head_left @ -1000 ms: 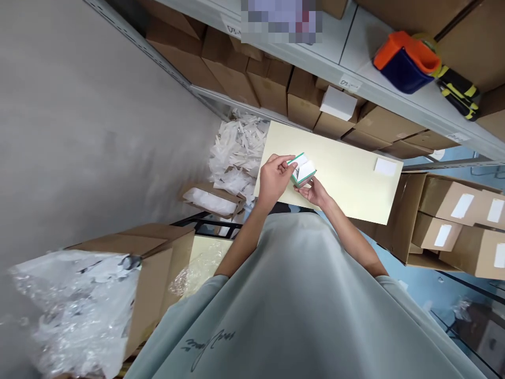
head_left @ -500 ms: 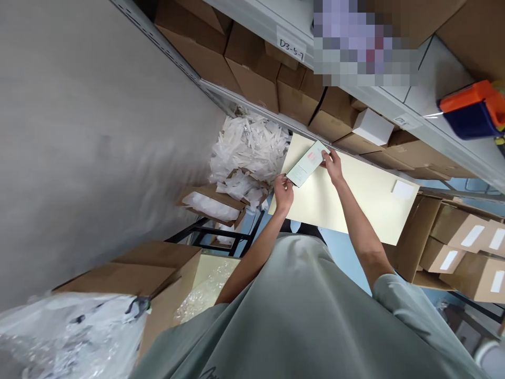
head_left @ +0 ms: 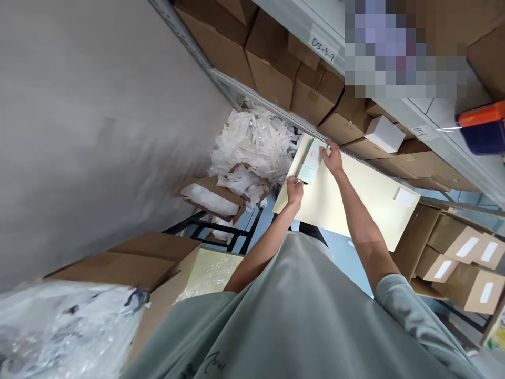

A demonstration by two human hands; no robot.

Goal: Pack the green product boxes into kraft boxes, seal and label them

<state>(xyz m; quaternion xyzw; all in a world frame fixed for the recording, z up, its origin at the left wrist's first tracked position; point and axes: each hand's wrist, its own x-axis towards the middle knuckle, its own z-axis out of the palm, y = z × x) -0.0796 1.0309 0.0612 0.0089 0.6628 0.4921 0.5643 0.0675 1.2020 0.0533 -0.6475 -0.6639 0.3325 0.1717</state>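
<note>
A flat pale green and white carton (head_left: 311,162) lies over the far left corner of a cream table top (head_left: 363,205). My left hand (head_left: 294,191) pinches its near end. My right hand (head_left: 332,158) grips its far end with closed fingers. Both arms reach forward from my grey-green shirt. Just past the carton lies a heap of clear plastic bags (head_left: 252,145).
Metal shelving (head_left: 437,129) with brown cardboard boxes (head_left: 276,79) runs along the back; a small white box (head_left: 384,133) sits there. An orange and blue tape dispenser (head_left: 483,129) rests on the shelf at right. Open boxes with plastic wrap (head_left: 130,273) stand at lower left. Labelled boxes (head_left: 465,252) are stacked at right.
The carton, a folded-up box one second ago, is now flattened and has been carried to the table's far left corner. Both hands moved forward and left with it.
</note>
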